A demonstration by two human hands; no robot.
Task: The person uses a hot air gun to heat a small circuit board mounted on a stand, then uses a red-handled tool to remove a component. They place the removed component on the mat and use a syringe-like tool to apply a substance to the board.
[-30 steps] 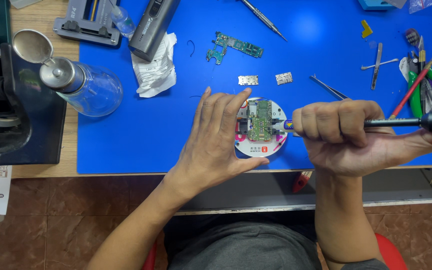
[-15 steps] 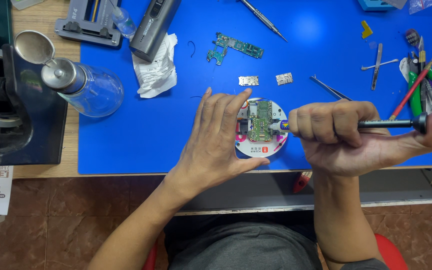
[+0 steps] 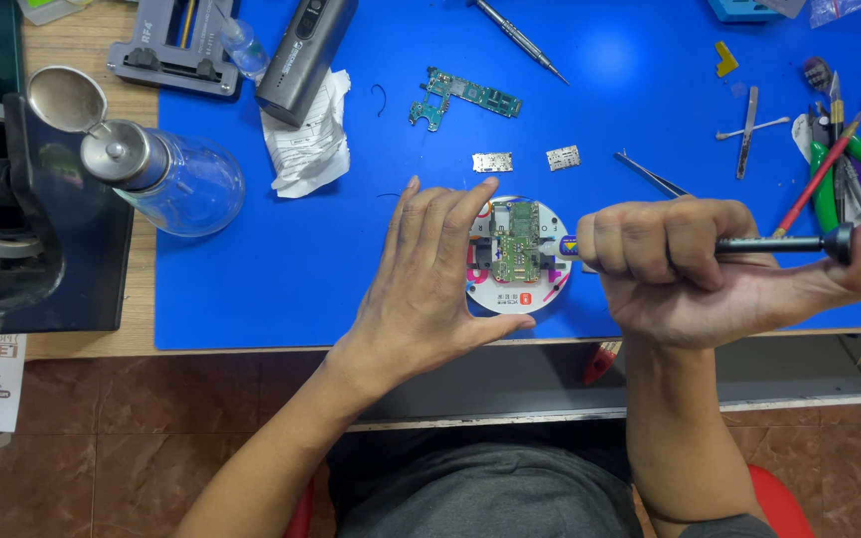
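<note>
Left hand [image 3: 430, 284] flat (fingers spread) steadying round white holder [image 3: 516, 261], right hand [image 3: 690, 264] fisted around slim metal screwdriver [image 3: 779, 242]

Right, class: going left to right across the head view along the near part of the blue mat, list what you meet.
Glass bottle → left hand → round white holder with the green circuit board → right hand gripping a screwdriver.

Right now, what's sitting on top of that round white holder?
A small green circuit board sits on the round white holder. The left hand covers the holder's left edge, so anything there is hidden.
</note>
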